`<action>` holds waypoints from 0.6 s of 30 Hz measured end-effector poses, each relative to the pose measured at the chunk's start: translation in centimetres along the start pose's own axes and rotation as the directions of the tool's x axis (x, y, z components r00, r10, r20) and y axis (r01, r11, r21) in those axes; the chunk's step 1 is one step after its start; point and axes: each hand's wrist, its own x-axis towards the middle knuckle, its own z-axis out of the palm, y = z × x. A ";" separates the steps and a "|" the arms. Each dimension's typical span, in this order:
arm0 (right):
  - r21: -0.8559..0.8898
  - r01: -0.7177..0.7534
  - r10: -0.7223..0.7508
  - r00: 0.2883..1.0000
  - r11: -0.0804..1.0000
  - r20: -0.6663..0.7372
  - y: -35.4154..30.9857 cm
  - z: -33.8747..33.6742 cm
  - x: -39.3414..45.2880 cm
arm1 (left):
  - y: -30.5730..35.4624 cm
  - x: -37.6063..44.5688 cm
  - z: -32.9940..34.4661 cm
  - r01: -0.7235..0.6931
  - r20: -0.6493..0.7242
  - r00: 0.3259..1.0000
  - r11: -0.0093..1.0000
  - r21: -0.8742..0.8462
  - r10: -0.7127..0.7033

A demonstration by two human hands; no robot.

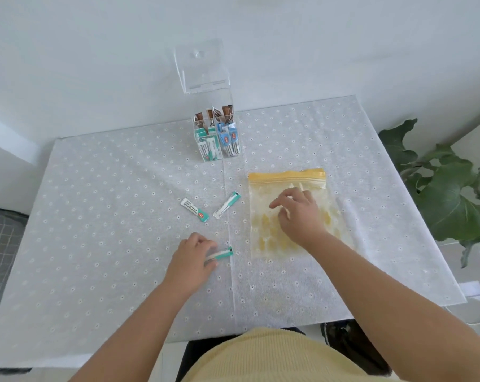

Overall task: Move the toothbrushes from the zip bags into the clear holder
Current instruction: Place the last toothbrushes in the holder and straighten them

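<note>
Here, left hand [190,257] pinches green packet [219,253] left of zip bag [288,183], for holder [218,139]; right hand [298,213], fingers loosely spread, steadies bag.

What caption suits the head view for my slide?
Left hand grips a packet; right hand rests on the bag.

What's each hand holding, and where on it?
Left hand grips a green packet by its white end; the green end sticks out. Right hand rests on the zip bag, fingers loosely bent, gripping nothing visible.
</note>
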 end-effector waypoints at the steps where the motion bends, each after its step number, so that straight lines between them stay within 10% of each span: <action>1: 0.010 0.053 -0.053 0.995 0.999 0.082 -1.0 0.4 0.9 | 0.0 -0.1 0.1 -0.009 -0.004 1.000 1.000 -0.023 0.009; 6: -0.088 0.207 -0.149 0.887 0.974 0.438 -5.1 2.6 5.6 | 0.4 0.5 0.0 0.082 0.068 0.995 0.995 -0.053 -0.078; 11: -0.366 0.291 -0.083 0.868 0.884 0.490 -7.3 4.9 8.4 | 0.0 0.8 -0.2 0.229 0.105 0.972 0.952 -0.204 -0.211; 18: -0.504 0.408 -0.140 0.862 0.761 0.487 -7.8 6.4 10.1 | -2.7 3.3 -2.9 0.387 0.080 0.879 0.605 -0.696 -0.470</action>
